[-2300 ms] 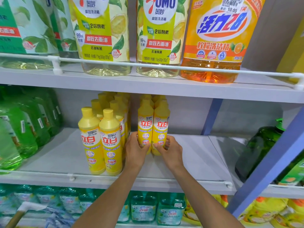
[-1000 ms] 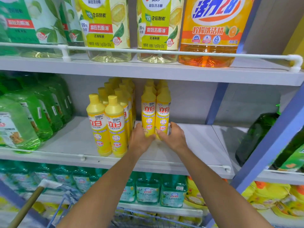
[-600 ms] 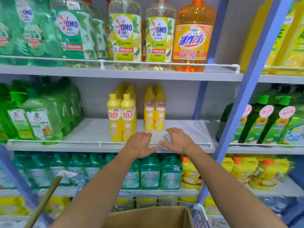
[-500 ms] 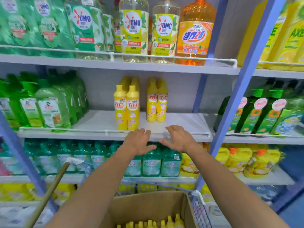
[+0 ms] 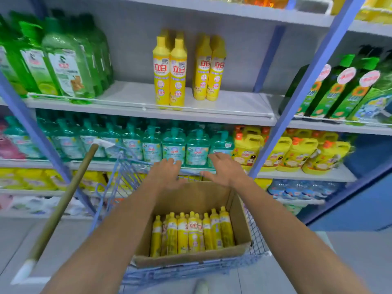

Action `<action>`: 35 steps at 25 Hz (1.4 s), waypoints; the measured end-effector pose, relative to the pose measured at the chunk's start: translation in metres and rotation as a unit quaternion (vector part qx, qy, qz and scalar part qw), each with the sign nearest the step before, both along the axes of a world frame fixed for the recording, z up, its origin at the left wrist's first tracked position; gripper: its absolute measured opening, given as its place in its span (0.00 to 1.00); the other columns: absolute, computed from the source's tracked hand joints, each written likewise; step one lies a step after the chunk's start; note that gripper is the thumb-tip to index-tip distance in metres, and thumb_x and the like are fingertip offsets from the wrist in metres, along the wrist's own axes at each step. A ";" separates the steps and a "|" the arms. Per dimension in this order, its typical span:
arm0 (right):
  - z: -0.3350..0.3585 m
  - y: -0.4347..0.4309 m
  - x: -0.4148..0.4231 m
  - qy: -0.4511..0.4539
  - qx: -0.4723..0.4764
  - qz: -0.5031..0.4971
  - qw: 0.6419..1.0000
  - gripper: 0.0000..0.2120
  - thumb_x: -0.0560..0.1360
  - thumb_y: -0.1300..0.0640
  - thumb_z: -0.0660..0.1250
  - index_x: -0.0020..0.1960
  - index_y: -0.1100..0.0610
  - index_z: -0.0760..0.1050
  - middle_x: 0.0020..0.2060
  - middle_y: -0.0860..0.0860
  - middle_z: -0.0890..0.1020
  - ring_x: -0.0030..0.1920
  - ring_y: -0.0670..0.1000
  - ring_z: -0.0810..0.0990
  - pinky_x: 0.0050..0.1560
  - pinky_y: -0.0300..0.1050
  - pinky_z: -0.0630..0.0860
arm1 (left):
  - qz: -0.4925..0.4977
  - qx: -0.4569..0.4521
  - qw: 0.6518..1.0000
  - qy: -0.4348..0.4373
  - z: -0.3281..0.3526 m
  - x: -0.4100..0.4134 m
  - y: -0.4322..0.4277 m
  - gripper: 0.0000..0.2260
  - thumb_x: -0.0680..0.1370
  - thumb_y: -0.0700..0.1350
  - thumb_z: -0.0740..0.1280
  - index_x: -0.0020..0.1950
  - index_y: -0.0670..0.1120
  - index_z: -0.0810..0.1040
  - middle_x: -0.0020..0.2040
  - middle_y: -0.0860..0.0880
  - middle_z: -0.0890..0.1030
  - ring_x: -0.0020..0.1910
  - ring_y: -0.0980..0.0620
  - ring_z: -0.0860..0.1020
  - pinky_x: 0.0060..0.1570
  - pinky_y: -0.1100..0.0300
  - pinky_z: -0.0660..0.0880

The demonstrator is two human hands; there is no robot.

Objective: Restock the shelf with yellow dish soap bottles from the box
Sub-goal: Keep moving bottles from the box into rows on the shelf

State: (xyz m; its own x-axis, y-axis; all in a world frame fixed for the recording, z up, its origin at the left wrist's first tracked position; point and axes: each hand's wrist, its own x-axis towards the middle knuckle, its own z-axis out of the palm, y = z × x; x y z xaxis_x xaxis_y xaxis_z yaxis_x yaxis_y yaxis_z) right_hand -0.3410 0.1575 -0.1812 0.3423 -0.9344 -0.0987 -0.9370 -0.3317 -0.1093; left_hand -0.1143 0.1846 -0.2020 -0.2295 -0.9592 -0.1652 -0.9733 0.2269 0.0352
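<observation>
Yellow dish soap bottles (image 5: 191, 232) awaited in box (image 5: 240, 217); left hand (image 5: 166, 172), right hand (image 5: 224, 168) held empty over far edge, fingers spread; downward grab judged next.

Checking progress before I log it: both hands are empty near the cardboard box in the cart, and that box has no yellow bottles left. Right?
Not quite. The head view shows the cardboard box holding a row of yellow bottles, so it is not emptied. The rest stands: the left hand and right hand are empty near the box in the cart.
</observation>
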 end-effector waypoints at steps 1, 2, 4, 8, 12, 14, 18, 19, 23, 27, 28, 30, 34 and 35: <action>-0.015 0.002 0.000 0.002 0.023 0.002 1.000 0.38 0.78 0.33 0.61 0.79 0.56 0.59 0.76 0.57 0.65 0.76 0.60 0.63 0.71 0.59 0.69 | 0.006 0.023 1.000 0.009 -0.016 0.000 0.003 0.34 0.78 0.68 0.59 0.75 0.44 0.64 0.70 0.40 0.71 0.69 0.39 0.70 0.64 0.42 0.72; -0.033 0.003 0.000 0.004 0.049 0.002 0.999 0.38 0.78 0.33 0.61 0.79 0.55 0.59 0.76 0.57 0.65 0.76 0.60 0.63 0.71 0.59 0.69 | 0.015 0.045 0.999 0.016 -0.035 -0.001 0.005 0.35 0.78 0.68 0.60 0.76 0.45 0.63 0.72 0.41 0.70 0.71 0.39 0.69 0.66 0.42 0.71; -0.071 0.004 -0.001 0.006 0.087 0.001 0.996 0.38 0.78 0.33 0.61 0.79 0.56 0.60 0.75 0.57 0.66 0.75 0.61 0.64 0.69 0.59 0.70 | 0.034 0.081 0.996 0.018 -0.069 -0.004 0.011 0.35 0.78 0.67 0.60 0.77 0.46 0.63 0.74 0.42 0.69 0.73 0.39 0.67 0.68 0.42 0.69; -0.150 -0.002 -0.002 0.014 0.171 0.001 0.985 0.38 0.78 0.33 0.61 0.77 0.58 0.63 0.75 0.58 0.66 0.73 0.62 0.67 0.67 0.59 0.73 | 0.069 0.161 0.984 0.017 -0.136 -0.006 0.014 0.33 0.78 0.66 0.62 0.75 0.46 0.64 0.71 0.42 0.71 0.71 0.40 0.69 0.64 0.45 0.70; -0.218 -0.017 -0.003 0.015 0.245 0.008 0.969 0.34 0.78 0.33 0.61 0.71 0.59 0.68 0.69 0.58 0.71 0.70 0.62 0.69 0.64 0.58 0.74 | 0.107 0.237 0.965 0.021 -0.196 -0.006 0.003 0.31 0.77 0.66 0.62 0.73 0.47 0.66 0.70 0.42 0.70 0.70 0.40 0.69 0.61 0.44 0.72; -0.242 -0.023 -0.002 0.015 0.261 0.012 0.965 0.35 0.78 0.34 0.62 0.75 0.57 0.64 0.71 0.57 0.70 0.72 0.61 0.67 0.65 0.59 0.73 | 0.125 0.257 0.958 0.023 -0.217 -0.003 -0.002 0.33 0.77 0.66 0.62 0.75 0.47 0.65 0.70 0.42 0.71 0.69 0.40 0.70 0.62 0.44 0.73; -0.312 -0.046 0.001 0.016 0.290 0.002 0.957 0.34 0.78 0.35 0.62 0.74 0.58 0.65 0.72 0.56 0.68 0.73 0.61 0.66 0.65 0.59 0.74 | 0.160 0.292 0.941 0.055 -0.283 0.003 -0.028 0.36 0.77 0.66 0.63 0.78 0.47 0.60 0.70 0.42 0.71 0.68 0.39 0.71 0.60 0.45 0.74; -0.330 -0.049 0.002 0.026 0.297 0.000 0.954 0.33 0.78 0.35 0.62 0.73 0.58 0.66 0.72 0.56 0.68 0.73 0.61 0.66 0.65 0.58 0.74 | 0.173 0.302 0.935 0.070 -0.301 0.005 -0.032 0.36 0.77 0.65 0.63 0.78 0.46 0.60 0.69 0.42 0.72 0.68 0.39 0.72 0.60 0.45 0.75; -0.405 -0.064 0.009 0.044 0.319 -0.027 0.946 0.33 0.78 0.36 0.63 0.72 0.59 0.67 0.74 0.58 0.66 0.73 0.60 0.66 0.65 0.59 0.74 | 0.233 0.313 0.911 0.132 -0.384 0.013 -0.050 0.38 0.78 0.63 0.65 0.79 0.43 0.57 0.67 0.39 0.75 0.66 0.37 0.73 0.59 0.47 0.75; -0.457 -0.064 0.020 0.024 0.305 -0.069 0.950 0.31 0.77 0.37 0.65 0.69 0.59 0.68 0.71 0.59 0.69 0.71 0.61 0.70 0.61 0.56 0.75 | 0.278 0.304 0.896 0.167 -0.443 0.001 -0.057 0.30 0.78 0.57 0.69 0.67 0.36 0.68 0.57 0.38 0.80 0.59 0.38 0.79 0.48 0.52 0.74; -0.464 -0.064 0.023 0.010 0.296 -0.086 0.951 0.30 0.77 0.39 0.66 0.68 0.60 0.69 0.69 0.59 0.72 0.69 0.61 0.72 0.59 0.54 0.75 | 0.296 0.293 0.893 0.170 -0.450 -0.005 -0.058 0.28 0.77 0.56 0.71 0.64 0.36 0.70 0.58 0.38 0.79 0.59 0.37 0.79 0.48 0.52 0.73; -0.474 -0.063 0.025 -0.021 0.287 -0.124 0.950 0.28 0.75 0.42 0.71 0.65 0.61 0.72 0.64 0.59 0.76 0.63 0.61 0.77 0.53 0.50 0.75 | 0.335 0.273 0.883 0.184 -0.462 -0.010 -0.058 0.24 0.74 0.54 0.74 0.60 0.39 0.72 0.61 0.38 0.76 0.60 0.37 0.78 0.49 0.51 0.73; -0.472 -0.063 0.024 -0.100 0.317 -0.199 0.922 0.28 0.66 0.40 0.78 0.55 0.58 0.77 0.59 0.56 0.79 0.57 0.58 0.79 0.46 0.43 0.70 | 0.389 0.263 0.832 0.294 -0.462 0.000 -0.053 0.34 0.65 0.52 0.80 0.65 0.42 0.70 0.55 0.48 0.79 0.54 0.45 0.79 0.46 0.57 0.72; -0.466 -0.062 0.024 -0.120 0.325 -0.207 0.915 0.28 0.65 0.41 0.79 0.56 0.58 0.78 0.59 0.55 0.79 0.56 0.56 0.79 0.46 0.42 0.70 | 0.393 0.261 0.819 0.326 -0.456 0.000 -0.051 0.33 0.65 0.48 0.81 0.65 0.43 0.70 0.54 0.49 0.77 0.52 0.48 0.77 0.46 0.58 0.71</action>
State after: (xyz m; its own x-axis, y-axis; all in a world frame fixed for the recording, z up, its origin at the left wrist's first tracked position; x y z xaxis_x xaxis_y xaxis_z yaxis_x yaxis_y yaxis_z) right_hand -0.3170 0.0956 -0.6471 0.0573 -0.7590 -0.6486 -0.8905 0.2549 -0.3770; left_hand -0.1143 0.1339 -0.6584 0.2221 -0.6911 -0.6878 -0.5467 -0.6723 0.4990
